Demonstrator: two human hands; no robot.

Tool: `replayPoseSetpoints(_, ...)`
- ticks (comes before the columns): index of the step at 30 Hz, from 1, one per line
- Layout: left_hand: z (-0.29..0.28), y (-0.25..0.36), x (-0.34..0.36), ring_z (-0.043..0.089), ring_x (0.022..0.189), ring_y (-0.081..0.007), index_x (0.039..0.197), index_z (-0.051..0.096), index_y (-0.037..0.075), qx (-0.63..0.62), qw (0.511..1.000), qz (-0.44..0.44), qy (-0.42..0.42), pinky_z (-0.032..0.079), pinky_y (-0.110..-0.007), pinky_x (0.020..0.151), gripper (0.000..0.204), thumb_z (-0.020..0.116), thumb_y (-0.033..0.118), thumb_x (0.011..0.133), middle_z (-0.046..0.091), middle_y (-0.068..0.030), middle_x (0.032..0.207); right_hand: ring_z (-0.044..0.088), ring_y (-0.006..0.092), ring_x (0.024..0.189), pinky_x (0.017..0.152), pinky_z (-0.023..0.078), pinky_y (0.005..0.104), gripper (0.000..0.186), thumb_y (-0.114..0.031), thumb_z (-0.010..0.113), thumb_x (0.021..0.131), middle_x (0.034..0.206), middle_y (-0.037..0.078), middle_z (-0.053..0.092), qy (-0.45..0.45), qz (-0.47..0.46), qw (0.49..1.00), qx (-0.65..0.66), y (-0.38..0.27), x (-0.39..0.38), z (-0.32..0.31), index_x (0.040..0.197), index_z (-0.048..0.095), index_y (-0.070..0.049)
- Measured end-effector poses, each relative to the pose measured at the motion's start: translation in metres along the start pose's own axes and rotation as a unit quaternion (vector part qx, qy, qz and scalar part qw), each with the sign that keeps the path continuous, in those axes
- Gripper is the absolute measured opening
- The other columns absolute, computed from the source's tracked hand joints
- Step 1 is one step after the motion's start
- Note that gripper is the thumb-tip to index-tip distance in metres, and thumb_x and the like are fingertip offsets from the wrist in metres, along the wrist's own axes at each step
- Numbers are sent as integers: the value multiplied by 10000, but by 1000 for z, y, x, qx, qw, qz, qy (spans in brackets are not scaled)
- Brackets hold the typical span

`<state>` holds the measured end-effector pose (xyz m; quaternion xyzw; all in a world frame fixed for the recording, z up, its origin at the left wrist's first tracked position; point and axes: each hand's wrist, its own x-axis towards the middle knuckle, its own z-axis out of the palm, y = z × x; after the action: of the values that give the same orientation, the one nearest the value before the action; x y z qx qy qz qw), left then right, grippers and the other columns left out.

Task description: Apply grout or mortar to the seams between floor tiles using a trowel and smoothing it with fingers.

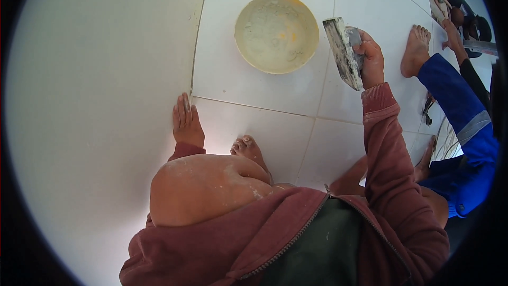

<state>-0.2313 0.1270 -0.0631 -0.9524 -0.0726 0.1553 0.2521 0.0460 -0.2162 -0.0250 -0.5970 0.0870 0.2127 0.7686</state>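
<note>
My right hand point(372, 58) is closed round the grey handle of a grout float point(342, 53), held to the right of the bowl. Its long dark pad is caked with white paste. My left hand point(187, 123) rests with fingers stretched out at the foot of the pale wall point(106, 74), where it meets the tiles. A little paste shows on those fingers. Ahead of me, a round cream bowl point(242, 47) stands on the floor, with whitish residue and a few yellow patches inside.
White floor tiles point(254, 86) with thin joints lie below me. My bare foot point(248, 151) is near my left hand. To the right sits another person in blue trousers point(450, 87), one bare foot point(415, 50) on the tiles. Another person's hand point(453, 37) shows beyond.
</note>
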Motion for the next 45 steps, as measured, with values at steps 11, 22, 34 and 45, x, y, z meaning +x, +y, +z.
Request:
replayPoseSetpoints(11,-66,32,24,277,1237,-309,1324,241,-15,-311,950,-37,1,206,-422,1015,621,459,50,746,279,-194,1353,534,152,815,765,430,244,434,-93,431,671,925,79,571,-2,11,999,46,21,12,-9,1074,520,42)
replayPoseSetpoints(22,-102,41,135,401,1133,-356,1347,35,-47,-674,721,137,85,344,-391,948,994,689,113,615,171,-229,1375,557,187,759,735,458,285,430,-134,369,689,886,106,594,16,78,995,62,35,1,-1,1042,527,56)
replayPoseSetpoints(34,-150,24,138,441,1055,-316,1228,430,23,-445,843,209,218,353,-439,899,782,733,367,595,471,-195,1118,544,337,977,857,437,468,614,-305,336,715,1124,216,520,3,97,967,235,62,37,-97,1205,412,58)
replayPoseSetpoints(45,-190,52,188,-127,1307,-369,1136,568,112,78,948,289,-113,-118,-518,1019,702,661,525,576,49,-147,1445,580,266,626,655,500,378,344,-233,398,663,743,138,595,133,159,960,190,92,-1,-78,826,565,19)
